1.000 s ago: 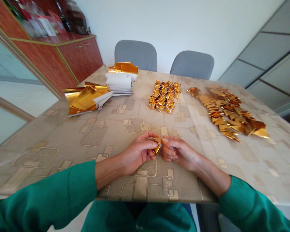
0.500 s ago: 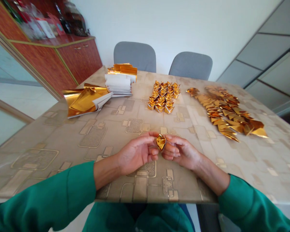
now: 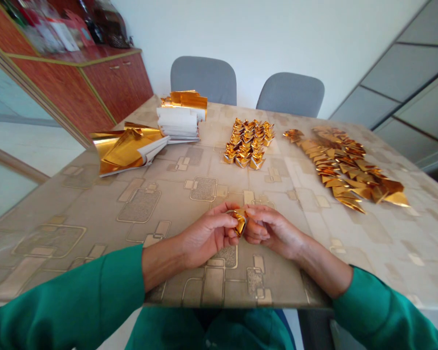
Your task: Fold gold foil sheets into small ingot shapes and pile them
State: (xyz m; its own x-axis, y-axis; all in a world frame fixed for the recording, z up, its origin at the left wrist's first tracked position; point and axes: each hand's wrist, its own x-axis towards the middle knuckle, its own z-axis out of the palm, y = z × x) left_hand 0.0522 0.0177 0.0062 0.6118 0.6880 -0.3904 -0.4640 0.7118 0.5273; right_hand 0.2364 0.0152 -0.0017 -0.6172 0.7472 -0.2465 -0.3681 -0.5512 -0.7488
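Note:
Between my two hands is a small folded gold foil paper piece point(image 3: 240, 221), held just above the table's front part. My left hand point(image 3: 207, 236) pinches its left side, the thumb lying across the gold face. The fingers of my right hand point(image 3: 271, 228) are closed on its right edge. Farther back, folded gold paper ingots point(image 3: 248, 141) stand packed in short rows. To the right lies a spread of flat folded gold pieces point(image 3: 344, 167) overlapping one another.
Gold-and-white paper sheets point(image 3: 127, 150) lie in a fanned stack at the left, beside a white-backed stack point(image 3: 178, 124). A patterned cloth covers the table point(image 3: 138, 206). Two grey chairs point(image 3: 204, 80) stand behind it, and a red-brown cabinet point(image 3: 113, 90) is at the left.
The gold piece has tilted and shifted slightly left and down. My left thumb has moved onto its face. The view has shifted a little.

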